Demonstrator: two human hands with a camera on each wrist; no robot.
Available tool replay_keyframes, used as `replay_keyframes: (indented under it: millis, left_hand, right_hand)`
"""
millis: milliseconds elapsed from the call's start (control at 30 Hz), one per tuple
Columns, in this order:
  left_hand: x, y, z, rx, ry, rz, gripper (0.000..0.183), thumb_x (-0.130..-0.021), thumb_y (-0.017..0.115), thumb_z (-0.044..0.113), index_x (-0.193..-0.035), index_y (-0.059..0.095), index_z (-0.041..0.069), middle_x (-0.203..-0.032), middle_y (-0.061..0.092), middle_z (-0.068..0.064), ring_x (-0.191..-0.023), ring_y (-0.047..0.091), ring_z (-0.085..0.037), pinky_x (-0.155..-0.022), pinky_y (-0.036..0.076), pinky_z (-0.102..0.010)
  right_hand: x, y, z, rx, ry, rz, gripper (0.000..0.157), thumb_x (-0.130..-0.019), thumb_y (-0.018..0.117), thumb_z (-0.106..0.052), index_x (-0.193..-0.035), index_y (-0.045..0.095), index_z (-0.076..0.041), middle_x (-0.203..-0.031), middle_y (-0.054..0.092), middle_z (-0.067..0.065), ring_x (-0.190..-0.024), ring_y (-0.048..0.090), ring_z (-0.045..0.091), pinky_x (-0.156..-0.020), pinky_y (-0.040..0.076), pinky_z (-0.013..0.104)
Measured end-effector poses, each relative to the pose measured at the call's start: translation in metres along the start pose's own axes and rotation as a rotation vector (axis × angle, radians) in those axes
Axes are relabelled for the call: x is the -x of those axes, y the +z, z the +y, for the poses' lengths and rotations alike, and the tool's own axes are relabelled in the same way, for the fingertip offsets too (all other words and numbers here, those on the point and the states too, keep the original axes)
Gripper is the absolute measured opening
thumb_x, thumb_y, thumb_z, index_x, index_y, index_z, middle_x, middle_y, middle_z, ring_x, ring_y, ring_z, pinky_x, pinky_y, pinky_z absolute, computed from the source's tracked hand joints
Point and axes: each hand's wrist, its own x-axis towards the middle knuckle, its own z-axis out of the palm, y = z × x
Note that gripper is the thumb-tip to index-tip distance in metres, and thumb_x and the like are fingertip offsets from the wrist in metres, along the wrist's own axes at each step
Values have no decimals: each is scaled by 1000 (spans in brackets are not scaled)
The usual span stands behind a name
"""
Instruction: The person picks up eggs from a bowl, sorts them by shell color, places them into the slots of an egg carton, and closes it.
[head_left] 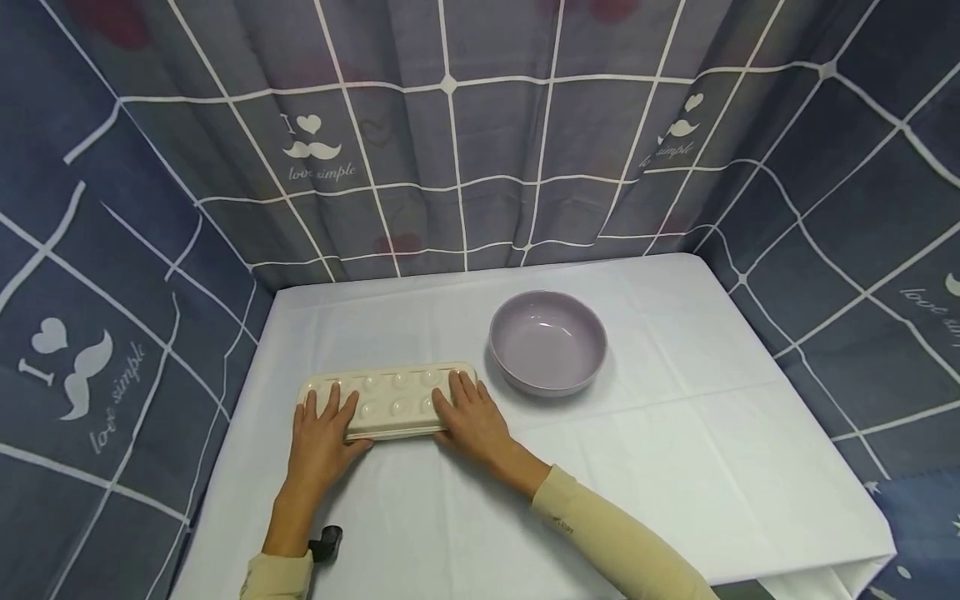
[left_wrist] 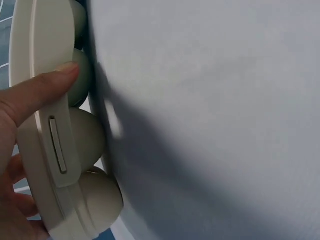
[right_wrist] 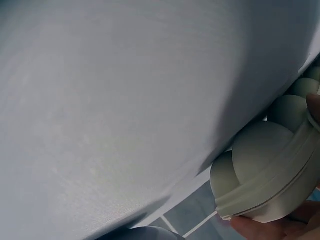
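A cream plastic egg box (head_left: 397, 396) with rows of round bumps lies on the white table. My left hand (head_left: 318, 442) grips its left end, with spread fingers over the top and the thumb along the near edge. At the right end my right hand (head_left: 480, 425) holds the box, fingers on top and thumb at the near side. In the left wrist view my thumb presses the side of the egg box (left_wrist: 42, 125), above rounded cups and beside a narrow clasp slot. The right wrist view shows fingers at the end of the egg box (right_wrist: 262, 155). Its inside is hidden.
A round lilac bowl (head_left: 549, 337) stands on the table (head_left: 675, 375), just beyond and right of the egg box. Blue checked curtains (head_left: 495, 142) enclose the table at the back and sides. A small black device (head_left: 327, 543) sits at my left wrist.
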Motion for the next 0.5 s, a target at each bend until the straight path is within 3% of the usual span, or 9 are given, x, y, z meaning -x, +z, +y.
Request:
replay_keyframes:
  millis: [200,367,433,500]
  left_hand:
    - [-4,-1,4,30,-7,-15,89,-65,92,31,-141,53,2,-147,38,-31,-136,20,-60,-109,14,-69]
    - [-8,-9,7,47,-26,-112,89,-70,89,32,-144,50,3,-150,34,-30,-137,18,-61,-108,14,-70]
    - [-10,-17,9,61,-34,-175,88,-73,87,35,-145,47,2,-151,31,-30,-137,18,-60,-107,14,-71]
    - [-13,-26,13,91,-41,-222,86,-77,84,37,-145,46,0,-151,30,-31,-138,21,-58,-106,14,-72]
  right_hand:
    - [1,-6,3,-40,45,-42,68,-83,73,-56,-136,52,-18,-144,46,22,-135,42,36,-104,41,51]
    - [3,-11,11,-100,27,-56,62,-86,69,-55,-132,53,-17,-142,46,20,-131,45,34,-99,45,47]
    - [4,-14,16,-163,21,-23,57,-89,67,-53,-130,55,-15,-137,50,17,-125,51,31,-94,49,43]
    - [5,-19,24,-237,24,64,49,-93,65,-46,-127,59,-11,-131,55,16,-118,56,30,-91,51,41]
